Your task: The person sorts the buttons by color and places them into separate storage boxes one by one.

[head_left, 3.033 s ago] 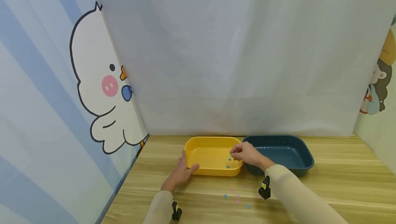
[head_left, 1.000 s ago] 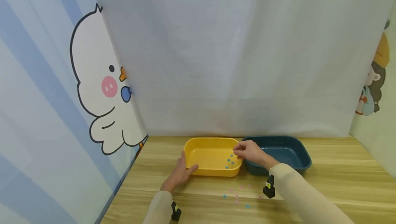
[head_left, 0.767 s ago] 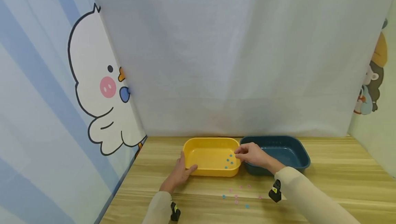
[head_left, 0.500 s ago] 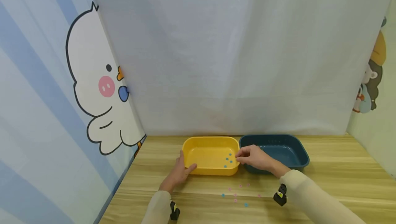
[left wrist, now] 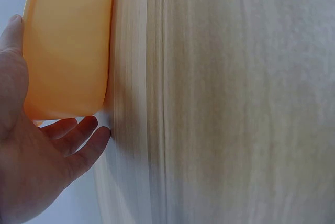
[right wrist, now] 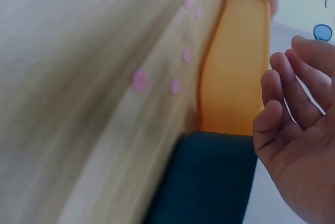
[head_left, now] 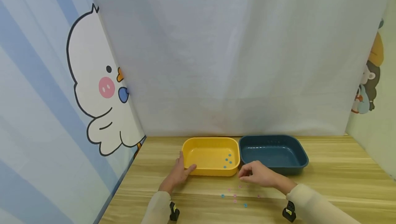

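Observation:
My left hand (head_left: 177,175) rests against the near left corner of the yellow plastic bin (head_left: 204,171), its thumb over the front rim. In the left wrist view, the fingers (left wrist: 86,153) lie relaxed along the bin's end wall. Several small blue ring-shaped pieces (head_left: 226,159) are inside the bin on its right side. My right hand (head_left: 260,175) hovers in front of the dark blue bin (head_left: 287,167), fingers loosely bent. The right wrist view shows its thumb and fingers apart, with nothing between them. Below it on the table are pink rings (head_left: 234,195) and two blue rings (head_left: 245,205).
Both bins stand side by side near the back of the wood-grain table (head_left: 334,169). Behind them hangs a plain pale curtain (head_left: 216,62). A cartoon-printed curtain (head_left: 92,79) closes off the left side.
A further blue ring has come into the yellow bin since the earliest frame. The right hand has since moved from above that bin toward me, over the table. The left hand stays at the corner.

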A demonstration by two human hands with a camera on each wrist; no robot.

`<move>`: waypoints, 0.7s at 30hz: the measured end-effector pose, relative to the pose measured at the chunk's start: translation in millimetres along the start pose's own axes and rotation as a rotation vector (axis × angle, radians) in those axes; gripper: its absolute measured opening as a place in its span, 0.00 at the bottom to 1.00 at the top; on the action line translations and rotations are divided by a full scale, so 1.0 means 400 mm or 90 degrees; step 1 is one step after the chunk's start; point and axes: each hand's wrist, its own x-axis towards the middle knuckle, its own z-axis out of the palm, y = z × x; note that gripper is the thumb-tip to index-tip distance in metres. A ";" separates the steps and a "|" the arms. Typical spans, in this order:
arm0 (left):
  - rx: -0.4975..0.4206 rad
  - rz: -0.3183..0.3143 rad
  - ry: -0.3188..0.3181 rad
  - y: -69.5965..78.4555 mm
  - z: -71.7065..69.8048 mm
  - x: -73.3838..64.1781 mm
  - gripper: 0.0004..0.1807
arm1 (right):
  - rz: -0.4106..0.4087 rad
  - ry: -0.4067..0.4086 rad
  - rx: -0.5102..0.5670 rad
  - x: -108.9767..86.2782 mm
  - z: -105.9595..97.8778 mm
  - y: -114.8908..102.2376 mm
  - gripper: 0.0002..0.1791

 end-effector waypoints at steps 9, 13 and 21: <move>0.002 -0.001 -0.001 -0.003 0.000 0.000 0.54 | -0.061 -0.047 -0.037 -0.044 0.037 0.019 0.03; 0.007 0.005 -0.001 -0.004 0.002 0.001 0.54 | -0.088 -0.065 -0.068 -0.055 0.048 0.023 0.04; 0.001 0.001 -0.004 0.003 -0.002 -0.001 0.52 | -0.125 -0.110 -0.161 -0.063 0.061 0.033 0.08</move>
